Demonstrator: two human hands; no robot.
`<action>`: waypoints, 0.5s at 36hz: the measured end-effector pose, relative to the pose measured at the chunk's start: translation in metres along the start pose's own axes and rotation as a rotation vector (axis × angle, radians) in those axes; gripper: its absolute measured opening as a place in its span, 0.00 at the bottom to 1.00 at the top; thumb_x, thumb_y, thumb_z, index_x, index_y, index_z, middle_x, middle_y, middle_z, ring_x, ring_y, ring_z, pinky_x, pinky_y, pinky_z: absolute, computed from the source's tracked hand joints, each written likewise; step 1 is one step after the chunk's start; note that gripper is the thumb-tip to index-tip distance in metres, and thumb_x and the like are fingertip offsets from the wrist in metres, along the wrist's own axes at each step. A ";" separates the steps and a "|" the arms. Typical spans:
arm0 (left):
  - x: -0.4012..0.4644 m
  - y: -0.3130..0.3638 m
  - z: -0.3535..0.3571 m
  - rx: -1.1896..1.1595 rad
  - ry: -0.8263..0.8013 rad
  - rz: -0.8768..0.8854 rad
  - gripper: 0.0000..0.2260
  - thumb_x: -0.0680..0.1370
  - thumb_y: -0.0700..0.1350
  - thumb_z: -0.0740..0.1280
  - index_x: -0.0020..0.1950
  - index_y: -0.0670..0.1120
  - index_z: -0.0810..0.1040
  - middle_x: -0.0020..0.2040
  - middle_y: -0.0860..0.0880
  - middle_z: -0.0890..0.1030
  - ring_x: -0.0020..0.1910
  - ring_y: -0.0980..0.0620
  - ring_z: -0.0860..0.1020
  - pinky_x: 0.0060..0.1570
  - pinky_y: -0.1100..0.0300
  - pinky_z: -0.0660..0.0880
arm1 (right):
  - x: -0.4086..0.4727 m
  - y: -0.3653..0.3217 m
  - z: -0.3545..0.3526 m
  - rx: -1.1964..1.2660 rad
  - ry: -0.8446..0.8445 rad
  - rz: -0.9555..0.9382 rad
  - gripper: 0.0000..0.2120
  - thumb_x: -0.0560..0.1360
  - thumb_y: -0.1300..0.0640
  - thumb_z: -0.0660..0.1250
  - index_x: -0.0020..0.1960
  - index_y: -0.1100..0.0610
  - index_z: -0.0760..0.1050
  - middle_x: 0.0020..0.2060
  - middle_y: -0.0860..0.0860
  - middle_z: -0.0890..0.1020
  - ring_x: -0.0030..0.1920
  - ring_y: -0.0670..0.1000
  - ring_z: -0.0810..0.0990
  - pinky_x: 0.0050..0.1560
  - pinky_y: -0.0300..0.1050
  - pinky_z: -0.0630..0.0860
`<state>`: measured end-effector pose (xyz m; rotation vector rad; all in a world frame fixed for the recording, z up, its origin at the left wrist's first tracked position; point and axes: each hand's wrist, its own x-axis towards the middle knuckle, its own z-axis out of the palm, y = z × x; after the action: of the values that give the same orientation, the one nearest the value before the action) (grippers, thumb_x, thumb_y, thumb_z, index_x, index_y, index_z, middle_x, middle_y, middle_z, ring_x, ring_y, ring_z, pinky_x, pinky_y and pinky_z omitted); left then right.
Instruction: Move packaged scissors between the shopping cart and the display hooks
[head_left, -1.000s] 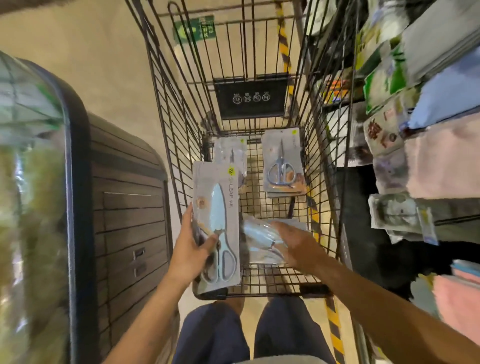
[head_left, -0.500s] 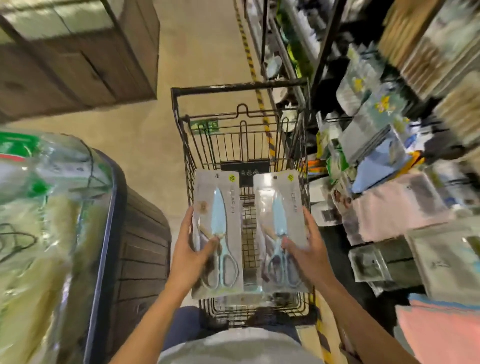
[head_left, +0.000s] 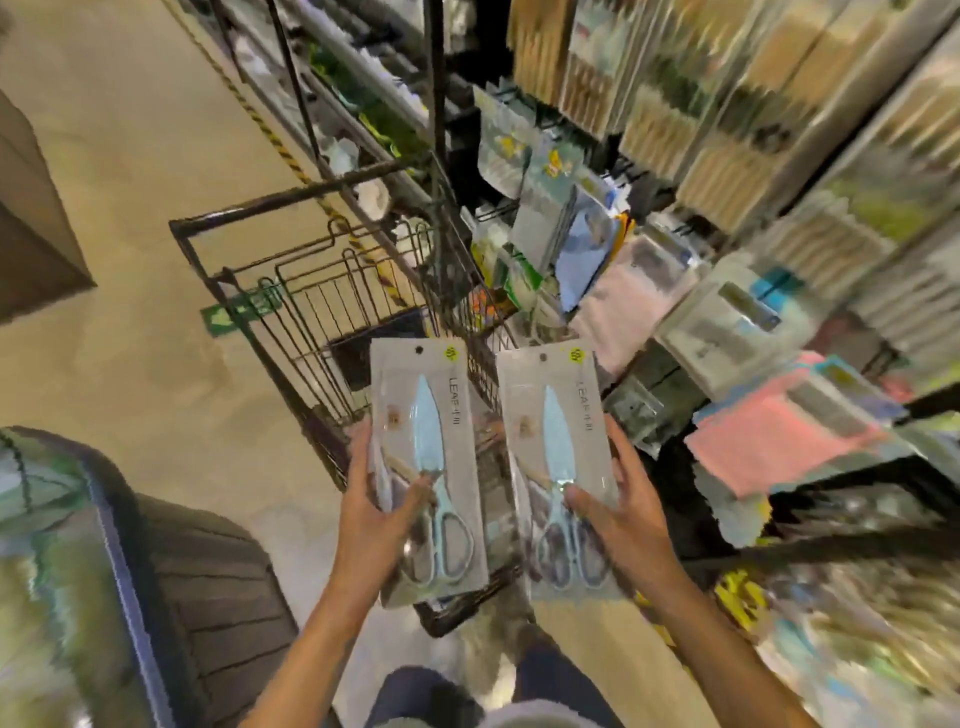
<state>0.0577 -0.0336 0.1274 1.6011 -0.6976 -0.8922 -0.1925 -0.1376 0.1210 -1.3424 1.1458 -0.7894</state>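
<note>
Head view: left hand (head_left: 376, 514) grips one scissors pack (head_left: 428, 473), right hand (head_left: 621, 512) grips a second pack (head_left: 558, 473), both held above the near end of the shopping cart (head_left: 291, 322). Step judged: carrying toward blurred display racks (head_left: 649, 171) at right. Next: align each hang hole with a hook.

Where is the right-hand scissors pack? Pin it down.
In the head view, right of centre: the right hand holds the right scissors pack beside the left scissors pack, above the cart.

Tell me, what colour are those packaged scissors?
Pale blue scissors, clearest in the head view.
</note>
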 end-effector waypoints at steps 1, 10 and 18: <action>-0.005 0.000 0.003 -0.002 -0.033 -0.001 0.39 0.76 0.39 0.73 0.79 0.63 0.58 0.75 0.61 0.69 0.69 0.58 0.74 0.57 0.64 0.79 | -0.012 0.001 -0.003 0.013 0.048 0.016 0.39 0.74 0.65 0.74 0.78 0.45 0.61 0.68 0.38 0.75 0.65 0.39 0.78 0.54 0.32 0.78; -0.034 0.009 0.042 0.180 -0.303 0.083 0.39 0.73 0.51 0.75 0.75 0.72 0.58 0.77 0.62 0.66 0.75 0.50 0.68 0.70 0.39 0.71 | -0.112 0.006 -0.051 0.027 0.362 0.035 0.39 0.75 0.63 0.75 0.77 0.41 0.61 0.69 0.40 0.74 0.62 0.36 0.78 0.51 0.34 0.80; -0.086 0.030 0.118 0.215 -0.500 0.237 0.39 0.74 0.46 0.75 0.79 0.62 0.59 0.71 0.70 0.65 0.66 0.71 0.67 0.66 0.62 0.64 | -0.201 0.013 -0.120 0.049 0.569 0.011 0.38 0.76 0.59 0.73 0.75 0.35 0.58 0.68 0.28 0.68 0.66 0.30 0.71 0.55 0.29 0.76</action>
<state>-0.0876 -0.0316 0.1612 1.4459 -1.3430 -1.0775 -0.3675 0.0146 0.1575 -1.0946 1.5577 -1.2297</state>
